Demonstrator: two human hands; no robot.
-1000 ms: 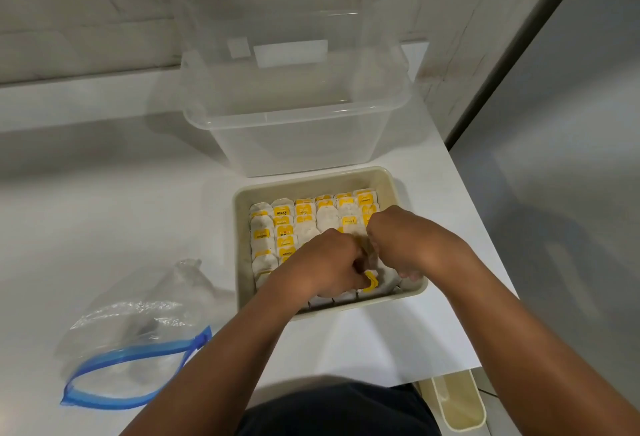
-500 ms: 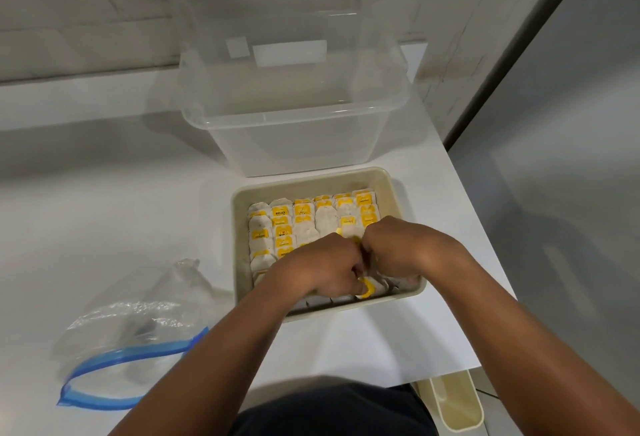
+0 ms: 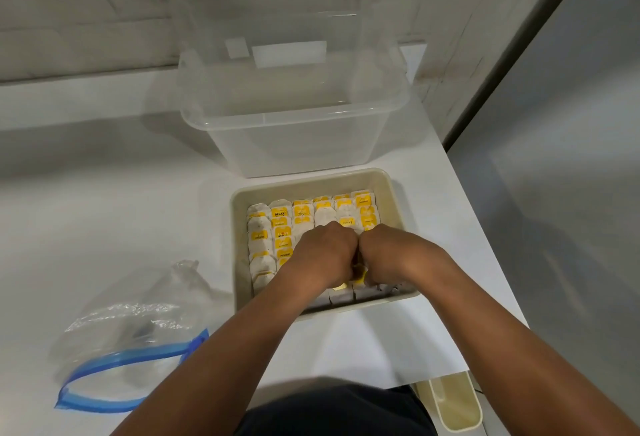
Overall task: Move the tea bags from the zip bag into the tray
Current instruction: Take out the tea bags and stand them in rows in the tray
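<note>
A beige tray (image 3: 239, 248) sits on the white table, packed with rows of white tea bags (image 3: 281, 224) with yellow tags. My left hand (image 3: 322, 257) and right hand (image 3: 393, 255) are inside the tray's near half, knuckles touching and fingers curled down among the bags. Together they hold a tea bag whose yellow tag (image 3: 341, 285) peeks out below them. The fingertips are hidden. The clear zip bag (image 3: 131, 328) with a blue zip strip lies crumpled on the table at the left, its mouth open, and I see no tea bags in it.
A large clear plastic bin (image 3: 294, 130) stands right behind the tray against the wall. The table's right edge runs close beside the tray. A small beige container (image 3: 453, 401) hangs below the table's near right corner.
My two hands have drawn together until the knuckles meet, and they have sunk lower among the bags. The yellow tag between them is now mostly covered. The zip bag has not moved.
</note>
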